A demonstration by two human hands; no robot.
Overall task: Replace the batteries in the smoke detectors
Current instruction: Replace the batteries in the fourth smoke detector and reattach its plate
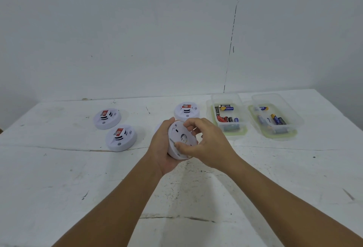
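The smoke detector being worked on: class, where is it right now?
In the head view, the held smoke detector is centre frame above the table, gripped by the left hand and right hand, left of the battery trays.

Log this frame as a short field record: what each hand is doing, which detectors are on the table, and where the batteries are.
held item: round white plastic smoke detector, underside facing the camera
left hand: cups the detector from the left and below
right hand: thumb and fingers pinch at the detector's back plate
detectors on table: three white round ones with red labels, two at left, one behind the hands
batteries: loose in two clear plastic tubs at right
surface: scuffed white table
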